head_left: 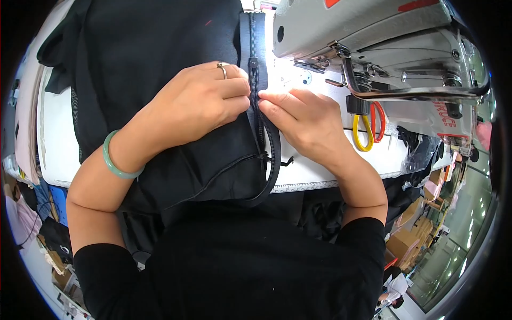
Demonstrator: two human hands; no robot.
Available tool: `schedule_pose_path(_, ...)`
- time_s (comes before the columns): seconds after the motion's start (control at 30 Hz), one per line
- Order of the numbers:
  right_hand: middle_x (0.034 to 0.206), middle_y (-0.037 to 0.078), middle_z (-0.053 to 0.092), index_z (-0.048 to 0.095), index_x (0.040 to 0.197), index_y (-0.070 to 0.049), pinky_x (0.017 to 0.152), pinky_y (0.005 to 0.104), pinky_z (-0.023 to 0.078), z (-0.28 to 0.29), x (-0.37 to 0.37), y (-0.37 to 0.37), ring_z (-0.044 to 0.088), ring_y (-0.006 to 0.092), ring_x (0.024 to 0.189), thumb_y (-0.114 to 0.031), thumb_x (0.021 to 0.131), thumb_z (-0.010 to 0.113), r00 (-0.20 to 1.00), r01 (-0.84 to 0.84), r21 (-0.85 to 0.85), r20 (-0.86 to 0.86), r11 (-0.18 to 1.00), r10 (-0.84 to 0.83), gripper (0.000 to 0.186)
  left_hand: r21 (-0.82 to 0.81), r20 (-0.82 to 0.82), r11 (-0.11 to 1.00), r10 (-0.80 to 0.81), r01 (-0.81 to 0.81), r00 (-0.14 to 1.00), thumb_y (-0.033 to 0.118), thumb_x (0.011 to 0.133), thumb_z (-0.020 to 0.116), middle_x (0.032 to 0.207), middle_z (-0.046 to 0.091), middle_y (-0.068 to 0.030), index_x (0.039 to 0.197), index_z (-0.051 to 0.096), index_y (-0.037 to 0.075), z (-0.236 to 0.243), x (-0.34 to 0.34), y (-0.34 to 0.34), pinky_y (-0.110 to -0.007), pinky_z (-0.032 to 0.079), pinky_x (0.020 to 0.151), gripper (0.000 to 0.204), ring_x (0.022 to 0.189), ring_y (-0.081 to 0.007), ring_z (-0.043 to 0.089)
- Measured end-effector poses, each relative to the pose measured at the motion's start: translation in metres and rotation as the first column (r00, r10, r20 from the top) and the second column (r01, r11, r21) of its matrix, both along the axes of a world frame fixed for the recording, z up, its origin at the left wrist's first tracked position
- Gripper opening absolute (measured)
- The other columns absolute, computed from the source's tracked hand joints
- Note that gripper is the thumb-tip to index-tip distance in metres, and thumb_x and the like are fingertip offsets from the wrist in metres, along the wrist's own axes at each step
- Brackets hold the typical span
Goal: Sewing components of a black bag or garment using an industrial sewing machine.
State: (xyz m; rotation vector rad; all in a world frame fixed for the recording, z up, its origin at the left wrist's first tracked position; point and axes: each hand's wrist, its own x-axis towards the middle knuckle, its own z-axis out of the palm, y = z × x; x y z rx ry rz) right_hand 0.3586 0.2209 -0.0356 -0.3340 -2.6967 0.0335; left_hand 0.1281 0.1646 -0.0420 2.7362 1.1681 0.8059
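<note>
A black garment (144,37) lies spread over the white table, its right edge bordered by a black zipper (253,37). The zipper's slider (253,63) sits just above my hands. My left hand (205,98), wearing a ring and a pale green bangle, rests on the cloth with its fingers curled closed against the zipper's left side. From the right, my right hand (304,117) pinches the zipper's right tape between thumb and index finger. Below my hands a loose length of the zipper curves down around the garment's lower corner. The left fingertips are partly hidden.
A grey sewing machine (384,48) overhangs the upper right, near my right hand. Scissors with yellow and red handles (364,133) lie beneath it. A measuring strip (306,186) runs along the table's front edge. Cardboard boxes (402,242) and another person (394,288) are at the far right.
</note>
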Motion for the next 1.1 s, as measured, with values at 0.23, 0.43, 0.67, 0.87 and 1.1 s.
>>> schedule_pose_path(0.23,0.104,-0.005,0.067,0.069,0.093,-0.011,0.055,0.0272,0.049,0.001,0.002,0.005,0.060,0.0124,0.076,-0.010,0.074,0.066,0.998,-0.041,0.020,0.053,0.999,0.040,0.020,-0.052,0.003,0.999,-0.001,0.001,1.000,0.005,0.072,0.073,0.096,0.065,-0.0061,0.085,0.065,0.003,0.004,0.000,-0.003,-0.033,0.056,0.072,0.016,0.088,-0.0236,0.067)
schedule_pose_path(0.43,0.104,-0.006,0.067,0.068,0.091,-0.011,0.055,0.0282,0.049,-0.002,0.003,0.005,0.060,0.0125,0.076,-0.010,0.075,0.067,0.998,-0.026,-0.034,0.064,0.999,0.028,0.016,-0.043,-0.040,0.999,0.006,-0.008,0.999,0.006,0.074,0.072,0.096,0.064,-0.0055,0.089,0.065,0.004,0.005,-0.001,-0.005,-0.032,0.055,0.071,0.018,0.088,-0.0227,0.066)
schedule_pose_path(0.67,0.102,-0.008,0.069,0.069,0.088,-0.014,0.056,0.0308,0.050,-0.001,0.004,0.006,0.063,0.0143,0.075,-0.012,0.077,0.067,0.994,0.076,-0.116,0.086,0.990,-0.066,0.011,-0.104,-0.141,0.994,0.015,-0.030,0.990,0.008,0.075,0.067,0.095,0.061,-0.0044,0.099,0.065,0.007,0.015,0.003,-0.008,-0.032,0.054,0.070,0.024,0.087,-0.0212,0.064)
schedule_pose_path(0.87,0.099,-0.008,0.070,0.068,0.086,-0.014,0.054,0.0313,0.048,0.003,0.001,0.008,0.063,0.0150,0.073,-0.014,0.078,0.067,0.995,0.062,-0.125,0.091,0.990,-0.051,0.008,-0.092,-0.135,0.996,0.004,-0.016,0.991,0.008,0.075,0.064,0.095,0.062,-0.0040,0.102,0.066,0.008,0.015,-0.002,-0.006,-0.033,0.053,0.070,0.027,0.086,-0.0223,0.064)
schedule_pose_path(1.1,0.097,-0.006,0.070,0.067,0.086,-0.013,0.055,0.0315,0.049,0.001,0.004,0.014,0.062,0.0163,0.073,-0.012,0.076,0.067,0.997,-0.011,-0.084,0.071,0.996,0.017,0.010,-0.105,-0.050,0.994,0.026,-0.031,0.998,0.010,0.079,0.068,0.091,0.059,-0.0033,0.103,0.068,0.008,0.011,0.003,-0.005,-0.032,0.053,0.067,0.024,0.082,-0.0205,0.062)
